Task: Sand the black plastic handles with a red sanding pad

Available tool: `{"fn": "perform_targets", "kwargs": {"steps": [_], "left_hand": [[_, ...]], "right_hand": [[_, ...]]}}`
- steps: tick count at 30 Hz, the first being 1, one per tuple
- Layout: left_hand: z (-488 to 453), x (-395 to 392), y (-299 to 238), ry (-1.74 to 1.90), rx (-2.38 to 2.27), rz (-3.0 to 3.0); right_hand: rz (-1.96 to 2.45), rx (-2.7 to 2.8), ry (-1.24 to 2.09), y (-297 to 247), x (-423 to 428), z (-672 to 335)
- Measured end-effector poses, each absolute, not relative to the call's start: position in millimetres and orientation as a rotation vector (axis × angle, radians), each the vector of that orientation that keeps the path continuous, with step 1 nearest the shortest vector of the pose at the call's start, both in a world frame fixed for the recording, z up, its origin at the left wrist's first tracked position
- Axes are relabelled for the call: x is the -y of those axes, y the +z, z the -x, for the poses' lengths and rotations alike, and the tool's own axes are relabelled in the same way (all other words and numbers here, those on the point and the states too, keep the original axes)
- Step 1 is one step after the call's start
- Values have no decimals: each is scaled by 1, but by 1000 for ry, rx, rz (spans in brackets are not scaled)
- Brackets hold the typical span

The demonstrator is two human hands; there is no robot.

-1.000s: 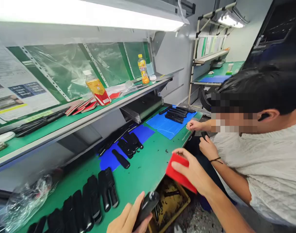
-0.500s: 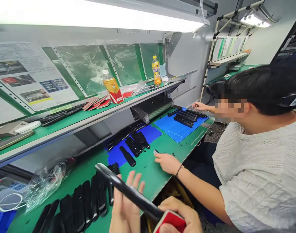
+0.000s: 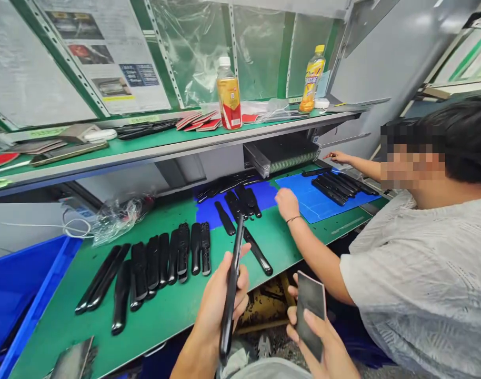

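My left hand (image 3: 212,299) is wrapped round a long glossy black plastic shell (image 3: 231,295), held tilted upright above the table's front edge. To its right, my right hand (image 3: 329,342) grips a thin rectangular sanding pad (image 3: 310,310), its dark grey face showing. Pad and shell are apart. A single black shell (image 3: 258,252) lies on the green table just beyond my left hand. Farther left a row of similar black shells (image 3: 159,263) covers the tabletop, several of them showing a ribbed inner side.
A co-worker's arm (image 3: 319,250) reaches over the table from the right, near a blue mat (image 3: 319,210) bearing black parts. A blue bin (image 3: 39,295) stands at left. Another pad (image 3: 72,360) lies at the front left corner. Bottles (image 3: 229,100) stand on the shelf above.
My left hand, open before, now holds the black shell. My right hand has moved away from it with the pad, turned to its grey face. A shell now lies near the table edge.
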State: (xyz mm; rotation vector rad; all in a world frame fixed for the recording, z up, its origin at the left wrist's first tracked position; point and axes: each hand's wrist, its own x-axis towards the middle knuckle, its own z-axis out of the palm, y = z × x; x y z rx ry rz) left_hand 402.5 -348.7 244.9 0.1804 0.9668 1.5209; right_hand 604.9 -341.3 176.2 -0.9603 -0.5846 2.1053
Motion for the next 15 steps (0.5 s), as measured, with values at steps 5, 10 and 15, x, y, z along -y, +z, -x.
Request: {"fn": "perform_targets", "kwargs": {"steps": [5, 10, 15], "left_hand": [[-412, 348, 241, 1512, -1010, -157], [-419, 345, 240, 1523, -1035, -166], [-415, 343, 239, 1530, -1017, -93]], "right_hand": [[901, 1359, 1272, 156, 340, -585], [559, 1920, 1126, 160, 304, -570], [324, 2308, 877, 179, 295, -557]]}}
